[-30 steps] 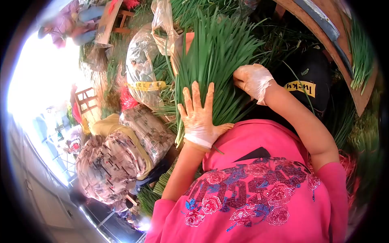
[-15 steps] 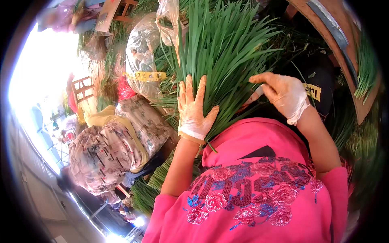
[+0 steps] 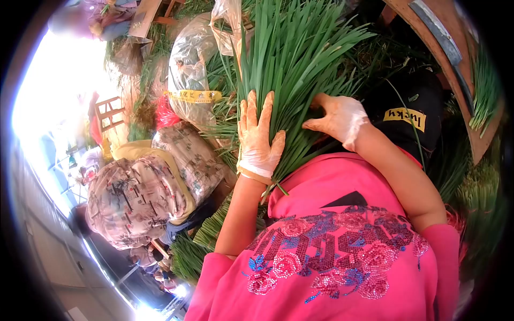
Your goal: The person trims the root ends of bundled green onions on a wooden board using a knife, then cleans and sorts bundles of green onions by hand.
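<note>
A large bunch of garlic chives [image 3: 292, 59], long flat green leaves, lies across my lap with the leaves fanning away from me. My left hand [image 3: 258, 140], in a stained whitish glove, rests flat on the left side of the bunch with its fingers spread. At the right edge of the leaves is my gloved right hand [image 3: 342, 119]. Its thumb and bent fingers are apart, forming a C shape, with nothing visibly gripped. Leaves partly hide what lies under the bunch.
A long-bladed knife [image 3: 436, 29] lies on a curved wooden board [image 3: 476, 140] at upper right, beside more chives [image 3: 484, 91]. Clear plastic bags [image 3: 190, 67] stand at left. Another person in a patterned top [image 3: 136, 200] sits close on my left.
My right hand has moved left and slightly down to the edge of the chives, its fingers now more bent. My left hand has stayed almost where it was.
</note>
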Action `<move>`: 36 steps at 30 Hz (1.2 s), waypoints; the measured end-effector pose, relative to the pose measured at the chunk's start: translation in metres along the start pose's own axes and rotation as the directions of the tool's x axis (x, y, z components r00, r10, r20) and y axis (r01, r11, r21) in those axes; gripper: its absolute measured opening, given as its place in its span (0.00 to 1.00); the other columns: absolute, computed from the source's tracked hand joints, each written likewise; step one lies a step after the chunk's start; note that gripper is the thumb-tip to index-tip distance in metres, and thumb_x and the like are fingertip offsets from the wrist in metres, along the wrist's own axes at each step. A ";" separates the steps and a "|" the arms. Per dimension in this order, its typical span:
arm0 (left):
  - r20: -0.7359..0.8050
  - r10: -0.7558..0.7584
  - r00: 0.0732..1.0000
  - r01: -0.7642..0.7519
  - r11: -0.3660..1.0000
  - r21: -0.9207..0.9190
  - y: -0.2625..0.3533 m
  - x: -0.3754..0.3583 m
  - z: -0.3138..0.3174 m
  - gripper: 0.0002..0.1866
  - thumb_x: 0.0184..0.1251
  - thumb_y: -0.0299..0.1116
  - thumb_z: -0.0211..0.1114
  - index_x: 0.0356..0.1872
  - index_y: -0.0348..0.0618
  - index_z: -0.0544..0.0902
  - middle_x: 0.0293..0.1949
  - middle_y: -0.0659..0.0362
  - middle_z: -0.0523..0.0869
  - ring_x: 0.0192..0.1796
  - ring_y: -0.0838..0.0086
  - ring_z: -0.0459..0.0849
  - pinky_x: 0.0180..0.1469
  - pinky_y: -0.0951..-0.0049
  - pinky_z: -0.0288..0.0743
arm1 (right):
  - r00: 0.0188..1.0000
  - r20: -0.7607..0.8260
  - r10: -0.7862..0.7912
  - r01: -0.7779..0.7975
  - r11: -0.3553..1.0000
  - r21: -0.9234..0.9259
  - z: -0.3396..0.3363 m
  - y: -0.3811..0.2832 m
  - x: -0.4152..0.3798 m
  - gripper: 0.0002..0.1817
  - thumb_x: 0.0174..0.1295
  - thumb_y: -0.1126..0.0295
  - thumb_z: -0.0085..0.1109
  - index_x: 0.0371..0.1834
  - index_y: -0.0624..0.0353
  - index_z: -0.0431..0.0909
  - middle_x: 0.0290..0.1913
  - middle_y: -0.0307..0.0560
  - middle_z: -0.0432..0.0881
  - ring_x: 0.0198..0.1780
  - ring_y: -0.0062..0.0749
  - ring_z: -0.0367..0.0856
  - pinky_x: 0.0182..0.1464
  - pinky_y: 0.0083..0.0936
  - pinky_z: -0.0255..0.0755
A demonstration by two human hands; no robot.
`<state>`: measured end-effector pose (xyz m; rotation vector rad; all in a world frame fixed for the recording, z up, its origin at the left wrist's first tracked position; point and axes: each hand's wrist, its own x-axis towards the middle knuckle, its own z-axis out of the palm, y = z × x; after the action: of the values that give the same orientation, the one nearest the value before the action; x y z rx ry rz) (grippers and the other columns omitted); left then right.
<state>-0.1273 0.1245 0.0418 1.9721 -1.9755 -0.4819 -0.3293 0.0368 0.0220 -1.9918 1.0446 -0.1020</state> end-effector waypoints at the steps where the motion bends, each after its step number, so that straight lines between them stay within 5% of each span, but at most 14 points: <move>1: -0.003 0.001 1.000 -0.001 1.000 -0.018 0.000 0.000 0.000 0.43 0.51 0.28 0.65 0.73 0.53 0.61 0.74 0.42 0.54 0.73 0.39 0.53 0.72 0.49 0.50 | 1.000 0.006 -0.010 0.009 0.998 0.059 0.005 0.000 0.002 0.24 0.55 0.54 0.63 0.50 0.57 0.78 0.40 0.54 0.85 0.42 0.48 0.83 0.45 0.37 0.75; 4: -0.058 0.018 0.998 -0.022 0.997 -0.079 -0.003 -0.001 -0.001 0.42 0.50 0.25 0.63 0.72 0.45 0.63 0.73 0.41 0.57 0.73 0.44 0.57 0.73 0.55 0.52 | 0.997 0.057 0.041 -0.059 0.936 0.347 0.020 0.000 0.008 0.20 0.55 0.60 0.62 0.46 0.61 0.79 0.34 0.51 0.85 0.33 0.40 0.83 0.37 0.31 0.75; 6: -0.109 0.028 0.994 -0.043 0.990 -0.136 -0.011 -0.002 -0.001 0.41 0.51 0.22 0.62 0.72 0.41 0.62 0.73 0.42 0.58 0.74 0.49 0.59 0.73 0.60 0.54 | 0.956 0.267 0.124 -0.281 0.652 0.704 0.015 -0.005 0.007 0.11 0.56 0.70 0.60 0.42 0.57 0.81 0.19 0.38 0.74 0.23 0.27 0.77 0.26 0.25 0.69; 10: -0.125 -0.029 0.992 0.003 0.980 -0.201 -0.017 -0.005 -0.002 0.40 0.53 0.21 0.61 0.72 0.41 0.62 0.73 0.43 0.58 0.74 0.51 0.59 0.73 0.61 0.53 | 0.965 0.241 0.107 -0.261 0.280 0.924 -0.031 -0.002 -0.027 0.10 0.60 0.68 0.60 0.38 0.65 0.77 0.21 0.33 0.71 0.18 0.15 0.64 0.20 0.15 0.58; 17: -0.103 -0.052 0.993 0.031 0.979 -0.201 -0.025 -0.003 0.001 0.40 0.52 0.21 0.62 0.72 0.42 0.62 0.73 0.44 0.59 0.73 0.53 0.60 0.72 0.62 0.56 | 0.957 -0.265 0.117 0.285 -0.201 0.937 -0.092 0.063 -0.068 0.07 0.64 0.70 0.60 0.41 0.61 0.77 0.31 0.33 0.72 0.24 0.10 0.63 0.24 0.10 0.57; 18: -0.111 -0.049 0.993 0.027 0.981 -0.194 -0.027 -0.002 0.001 0.40 0.52 0.21 0.62 0.72 0.43 0.63 0.73 0.45 0.59 0.73 0.54 0.61 0.72 0.63 0.58 | 0.826 -0.374 0.422 0.409 0.009 0.913 -0.099 0.070 -0.072 0.10 0.65 0.68 0.60 0.45 0.62 0.79 0.34 0.36 0.77 0.29 0.15 0.70 0.25 0.12 0.61; 19: -0.109 -0.049 0.993 0.027 0.980 -0.200 -0.028 -0.003 0.002 0.40 0.52 0.21 0.62 0.72 0.43 0.63 0.73 0.45 0.59 0.73 0.54 0.62 0.71 0.63 0.58 | 0.902 -0.282 0.328 0.137 0.403 0.905 -0.110 0.093 -0.073 0.14 0.64 0.66 0.60 0.48 0.62 0.80 0.41 0.41 0.79 0.36 0.21 0.75 0.33 0.16 0.67; 20: -0.111 -0.047 0.993 0.023 0.978 -0.206 -0.028 -0.003 0.002 0.40 0.52 0.21 0.62 0.72 0.43 0.64 0.73 0.45 0.60 0.73 0.54 0.62 0.71 0.63 0.58 | 0.957 -0.183 0.226 -0.055 0.759 0.648 -0.121 0.115 -0.075 0.17 0.64 0.64 0.60 0.52 0.63 0.80 0.47 0.47 0.82 0.44 0.27 0.80 0.40 0.21 0.73; 21: -0.116 -0.043 0.992 0.017 0.977 -0.214 -0.030 -0.001 0.002 0.40 0.52 0.21 0.62 0.72 0.43 0.64 0.73 0.45 0.60 0.72 0.54 0.62 0.71 0.63 0.59 | 0.820 -0.430 0.378 -0.330 0.926 0.185 -0.108 0.096 -0.069 0.18 0.63 0.63 0.61 0.53 0.61 0.80 0.52 0.49 0.82 0.49 0.32 0.81 0.48 0.25 0.75; 22: -0.108 -0.042 0.993 0.016 0.973 -0.232 -0.031 0.000 0.003 0.40 0.51 0.22 0.63 0.71 0.43 0.64 0.72 0.43 0.60 0.73 0.51 0.61 0.72 0.61 0.57 | 0.838 -0.523 0.155 -0.375 0.860 -0.346 -0.101 0.094 -0.069 0.21 0.61 0.63 0.62 0.57 0.55 0.78 0.58 0.48 0.79 0.55 0.41 0.78 0.59 0.32 0.70; 27: -0.068 -0.070 0.995 0.052 0.971 -0.235 -0.034 0.008 0.002 0.41 0.49 0.25 0.64 0.71 0.41 0.64 0.71 0.39 0.60 0.72 0.45 0.59 0.73 0.56 0.53 | 0.965 -0.227 -0.133 0.011 0.883 -0.469 -0.063 0.059 -0.079 0.15 0.59 0.55 0.58 0.45 0.47 0.84 0.49 0.41 0.82 0.50 0.40 0.80 0.49 0.37 0.71; 31: -0.087 0.018 0.996 -0.032 0.986 -0.166 -0.040 0.011 0.003 0.42 0.49 0.28 0.67 0.71 0.42 0.63 0.71 0.39 0.60 0.72 0.42 0.58 0.72 0.51 0.52 | 0.947 0.231 0.223 -0.006 0.731 -0.682 -0.034 0.039 -0.046 0.29 0.60 0.37 0.49 0.45 0.50 0.84 0.41 0.44 0.85 0.48 0.40 0.81 0.47 0.36 0.70; 35: 0.015 0.005 1.000 -0.005 1.000 -0.016 -0.010 0.012 -0.015 0.47 0.45 0.33 0.73 0.72 0.43 0.62 0.72 0.38 0.58 0.72 0.42 0.58 0.73 0.52 0.52 | 0.864 0.353 0.359 -0.385 0.923 0.003 0.002 0.060 0.005 0.32 0.66 0.42 0.48 0.61 0.54 0.76 0.56 0.52 0.82 0.59 0.47 0.77 0.61 0.41 0.66; 36: 0.049 0.013 0.999 -0.016 0.999 0.051 -0.004 0.011 -0.019 0.51 0.44 0.40 0.76 0.73 0.44 0.61 0.72 0.39 0.57 0.73 0.41 0.55 0.73 0.50 0.50 | 0.923 0.269 0.274 -0.202 0.943 -0.265 0.009 0.066 0.013 0.32 0.67 0.42 0.48 0.63 0.55 0.74 0.58 0.52 0.79 0.60 0.46 0.76 0.62 0.41 0.66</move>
<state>-0.1156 0.1129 0.0572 1.9933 -2.0500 -0.4848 -0.3589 0.0153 -0.0354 -1.9853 1.1271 0.4659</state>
